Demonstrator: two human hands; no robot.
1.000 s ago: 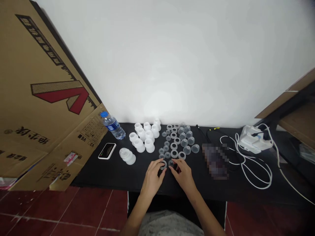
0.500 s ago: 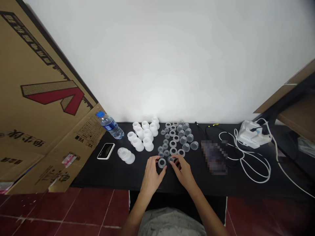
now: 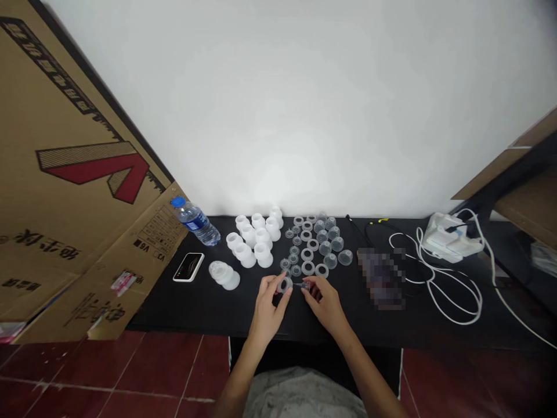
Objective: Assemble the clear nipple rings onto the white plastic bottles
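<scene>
Holding a translucent ring [image 3: 289, 283] by its outer rim, your left hand [image 3: 268, 305] has its fingers closed on opposite edges, leaving the hole visible; the fingers of your right hand [image 3: 325, 302] pinch a small clear piece [image 3: 306, 285] by its broader end, with a thin stem pointing left toward the ring, the two parts near each other but apart; both are at the near side of the laid-out parts, over the dark surface [image 3: 209, 307], though whether either touches it I cannot tell; the ring looks light and fairly stiff, perhaps with a little give; its outer rim offers you the safest hold, clear of the hole; the clear piece looks lighter and thinner, likely slippery between bare fingers, and its slender stem seems the part most apt to bend, so you do best gripping the wider base; just beyond your hands lie loose rings [image 3: 302, 255], small clear discs [image 3: 296, 270] and clear domes [image 3: 345, 257]; white flared parts [image 3: 263, 257] stand farther left.
</scene>
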